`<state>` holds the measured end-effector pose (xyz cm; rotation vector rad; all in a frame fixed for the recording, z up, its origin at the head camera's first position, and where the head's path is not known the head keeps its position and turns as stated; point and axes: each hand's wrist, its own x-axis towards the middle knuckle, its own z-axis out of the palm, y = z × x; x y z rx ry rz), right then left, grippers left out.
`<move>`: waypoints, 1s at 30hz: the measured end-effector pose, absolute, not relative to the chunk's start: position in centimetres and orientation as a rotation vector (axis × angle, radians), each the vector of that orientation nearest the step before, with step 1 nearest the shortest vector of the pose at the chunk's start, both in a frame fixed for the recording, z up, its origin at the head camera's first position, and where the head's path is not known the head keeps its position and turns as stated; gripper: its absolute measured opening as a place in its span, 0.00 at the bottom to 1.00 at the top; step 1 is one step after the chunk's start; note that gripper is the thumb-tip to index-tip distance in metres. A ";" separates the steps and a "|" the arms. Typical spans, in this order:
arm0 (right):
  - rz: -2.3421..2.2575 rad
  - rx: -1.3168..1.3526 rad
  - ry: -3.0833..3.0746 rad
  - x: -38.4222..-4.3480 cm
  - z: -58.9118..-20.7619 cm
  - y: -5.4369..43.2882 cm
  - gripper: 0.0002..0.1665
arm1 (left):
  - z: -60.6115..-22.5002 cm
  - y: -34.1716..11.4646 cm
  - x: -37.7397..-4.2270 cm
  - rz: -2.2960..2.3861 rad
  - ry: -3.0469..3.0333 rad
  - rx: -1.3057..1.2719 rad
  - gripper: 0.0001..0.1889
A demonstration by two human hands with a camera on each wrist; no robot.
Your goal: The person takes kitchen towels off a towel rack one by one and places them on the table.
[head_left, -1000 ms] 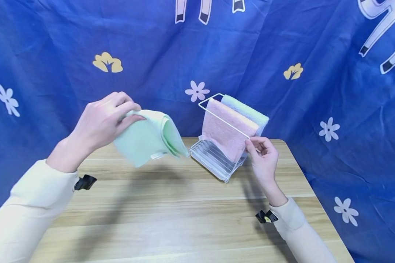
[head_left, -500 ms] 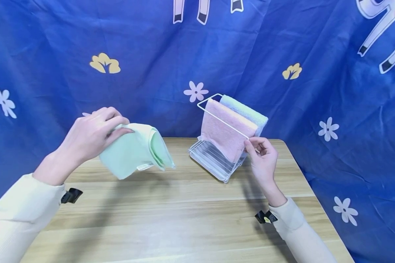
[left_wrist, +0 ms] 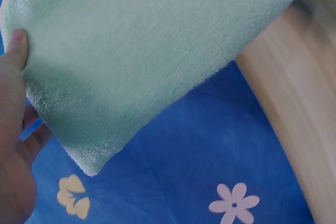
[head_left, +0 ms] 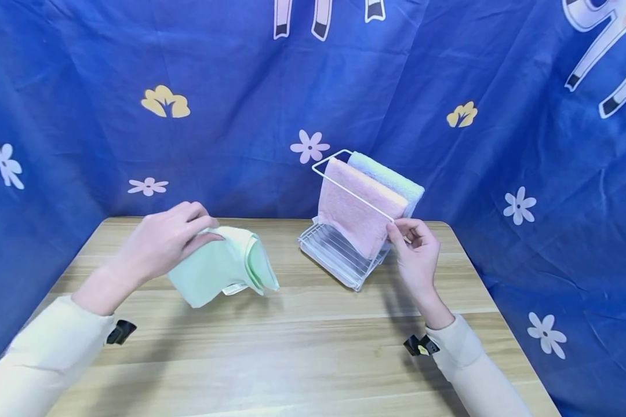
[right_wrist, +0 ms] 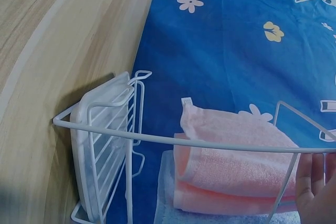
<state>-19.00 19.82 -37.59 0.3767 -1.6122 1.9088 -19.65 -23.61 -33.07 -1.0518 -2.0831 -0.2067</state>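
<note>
Left of the white wire rack (right_wrist: 173, 141), the left hand (head_left: 167, 240) pinches a folded, plush, mint-green towel (head_left: 214, 269), lower than half a second ago. Its long axis runs sideways, loose layers pointing toward the rack, a white label (head_left: 235, 288) below. A folded pink towel (head_left: 356, 202) hangs in the rack, whose right corner the right hand (head_left: 417, 249) pinches.

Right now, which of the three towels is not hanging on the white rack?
The green towel, which the left hand holds apart from the white rack; the pink towel and the blue towel both hang there.
</note>
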 end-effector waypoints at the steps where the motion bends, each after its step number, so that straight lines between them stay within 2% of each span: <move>1: 1.910 0.380 -1.611 -19.0 -37.6 19.8 0.08 | -33.3 -23.4 -19.5 -0.211 -2.088 -1.059 0.28; 4: 1.913 0.382 -1.611 -19.0 -37.6 19.8 0.12 | -34.1 -22.9 -19.2 -0.218 -2.095 -1.081 0.27; 12: 1.923 0.369 -1.616 -19.0 -37.6 19.8 0.07 | -35.2 -21.9 -18.5 -0.230 -2.122 -1.114 0.26; 22: 1.923 0.377 -1.604 -19.1 -37.5 19.9 0.14 | -35.8 -21.0 -19.5 -0.226 -2.180 -1.134 0.24; 30: 1.904 0.397 -1.610 -19.2 -37.7 19.9 0.12 | -36.6 -20.2 -20.7 -0.223 -2.230 -1.142 0.09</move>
